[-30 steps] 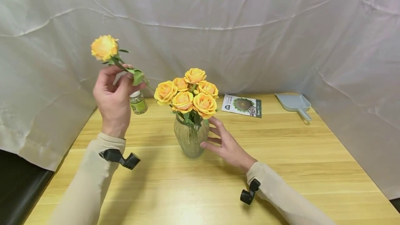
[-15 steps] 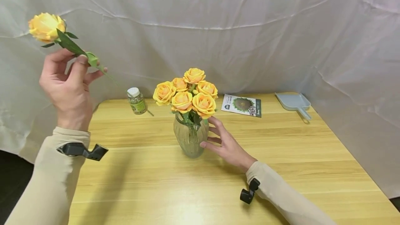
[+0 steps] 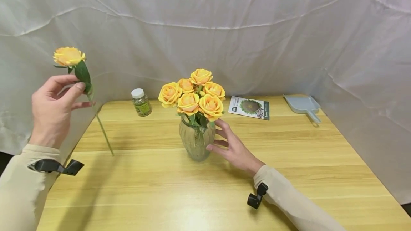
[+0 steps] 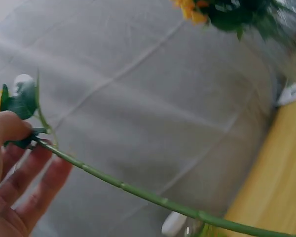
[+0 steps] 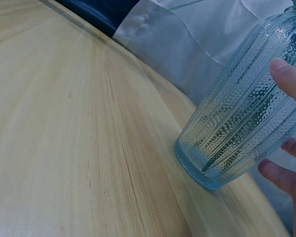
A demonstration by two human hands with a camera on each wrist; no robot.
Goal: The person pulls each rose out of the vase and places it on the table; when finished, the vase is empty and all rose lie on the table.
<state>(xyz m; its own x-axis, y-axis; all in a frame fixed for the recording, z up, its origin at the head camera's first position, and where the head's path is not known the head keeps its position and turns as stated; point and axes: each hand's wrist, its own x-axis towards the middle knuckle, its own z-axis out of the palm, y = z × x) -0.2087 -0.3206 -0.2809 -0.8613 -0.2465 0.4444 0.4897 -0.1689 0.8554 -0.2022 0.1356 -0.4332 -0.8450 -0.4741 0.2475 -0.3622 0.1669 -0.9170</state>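
A person's 2 bare hands, in beige sleeves point(image 3: 290, 197), work above a pale wooden table point(image 3: 199, 195). The left hand point(image 3: 56, 106), raised at the far left, pinches a single yellow rose point(image 3: 69, 57) between thumb and fingers, just below the bloom and beside its dark green leaves point(image 3: 82, 71). The bloom faces up, and the long green stem point(image 3: 102, 131) slants down to the right over the table; whether its tip touches the wood is hard to tell. A ribbed, textured glass vase point(image 3: 196, 140) stands upright near the middle of the table, well apart from the held rose. In it is a bunch of yellow roses point(image 3: 211, 107), with 6 blooms visible, clustered above the rim. The right hand point(image 3: 236, 149) cups the right side of the vase, thumb toward the front and the other fingers spread and curving toward the back. Behind, between the held rose and the vase, stands a small clear jar point(image 3: 142, 107) with a white lid and green label. To the right of the vase, a printed packet point(image 3: 249, 107) lies flat near the back edge, and farther right rests a blue-grey dustpan point(image 3: 301, 105). Creased grey cloth point(image 3: 205, 13) hangs behind.
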